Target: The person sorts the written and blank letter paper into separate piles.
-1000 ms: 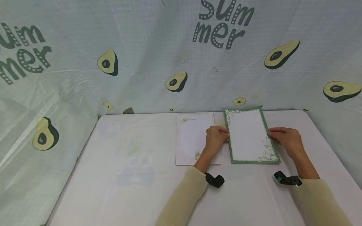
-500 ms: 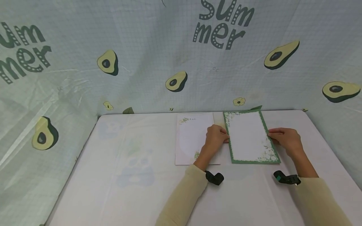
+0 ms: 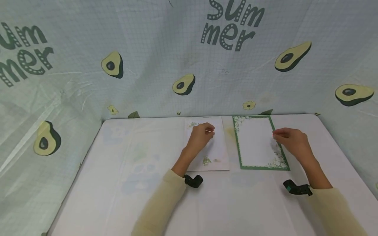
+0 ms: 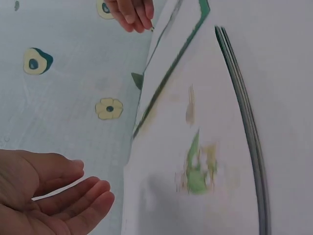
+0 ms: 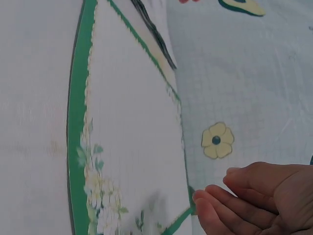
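Note:
A sheet of paper with a green floral border lies flat at the right of the table. Left of it lies a pale paper stack with small green prints; its layered edge shows in the left wrist view. My left hand hovers over that stack, partly covering it, thumb and fingers apart with nothing between them. At the right edge of the green-bordered sheet is my right hand, its fingers loosely bent. The right wrist view shows a small gap between thumb and fingers, and nothing held.
A white cloth with faint printed shapes covers the table. Behind it hangs a pale curtain printed with avocados and lettering, meeting the table's back edge. Each wrist wears a black camera band.
The green-bordered sheet, held by both hands before, now lies released and flat. My left hand has moved left over the pale stack; my right hand has shifted slightly up and left.

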### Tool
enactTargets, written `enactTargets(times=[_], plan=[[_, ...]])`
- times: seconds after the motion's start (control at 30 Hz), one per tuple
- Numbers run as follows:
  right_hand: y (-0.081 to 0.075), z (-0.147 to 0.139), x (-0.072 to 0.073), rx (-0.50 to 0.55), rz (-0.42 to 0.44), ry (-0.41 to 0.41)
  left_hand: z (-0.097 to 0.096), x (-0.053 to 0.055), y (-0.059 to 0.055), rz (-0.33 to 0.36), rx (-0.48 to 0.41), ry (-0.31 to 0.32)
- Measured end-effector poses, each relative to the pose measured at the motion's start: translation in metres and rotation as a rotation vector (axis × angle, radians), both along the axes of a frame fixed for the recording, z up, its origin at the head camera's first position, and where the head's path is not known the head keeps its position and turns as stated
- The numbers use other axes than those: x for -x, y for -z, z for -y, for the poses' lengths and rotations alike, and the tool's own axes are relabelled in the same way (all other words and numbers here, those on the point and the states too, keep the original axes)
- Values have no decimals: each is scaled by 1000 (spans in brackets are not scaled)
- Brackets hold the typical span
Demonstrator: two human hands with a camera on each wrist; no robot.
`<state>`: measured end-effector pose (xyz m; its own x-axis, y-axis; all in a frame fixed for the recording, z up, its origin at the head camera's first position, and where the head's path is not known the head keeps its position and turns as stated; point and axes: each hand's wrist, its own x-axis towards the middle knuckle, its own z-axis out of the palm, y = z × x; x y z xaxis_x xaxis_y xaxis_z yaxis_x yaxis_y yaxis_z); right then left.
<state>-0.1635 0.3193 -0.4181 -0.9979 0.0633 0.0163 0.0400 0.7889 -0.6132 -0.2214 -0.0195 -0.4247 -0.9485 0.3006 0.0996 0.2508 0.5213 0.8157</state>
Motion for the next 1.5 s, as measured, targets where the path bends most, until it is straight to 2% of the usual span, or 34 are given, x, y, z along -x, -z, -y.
enactTargets(times=[0.17, 0.33, 0.6, 0.7, 0.8, 0.9, 1.03, 1.2, 1.5], plan=[[-4, 25, 3, 72, 35, -34, 36, -3, -3, -27, 84, -8], [0, 50, 8, 151, 48, -72, 67, -6, -2, -25, 132, -43], [13, 84, 17, 390, 112, -143, 97, -9, 9, 4, 231, -95], [18, 94, 20, 484, 140, -162, 104, -8, 14, 49, 209, -93], [22, 103, 22, 551, 172, -160, 108, -7, 17, 129, 164, -91], [27, 112, 25, 563, 213, -148, 111, -6, 19, 230, 94, -90], [30, 122, 31, 561, 268, -138, 113, -6, 18, 309, -3, -97], [31, 127, 34, 538, 307, -111, 113, -7, 18, 338, -59, -101], [31, 131, 32, 552, 286, -123, 112, -9, 17, 330, -62, -119]])
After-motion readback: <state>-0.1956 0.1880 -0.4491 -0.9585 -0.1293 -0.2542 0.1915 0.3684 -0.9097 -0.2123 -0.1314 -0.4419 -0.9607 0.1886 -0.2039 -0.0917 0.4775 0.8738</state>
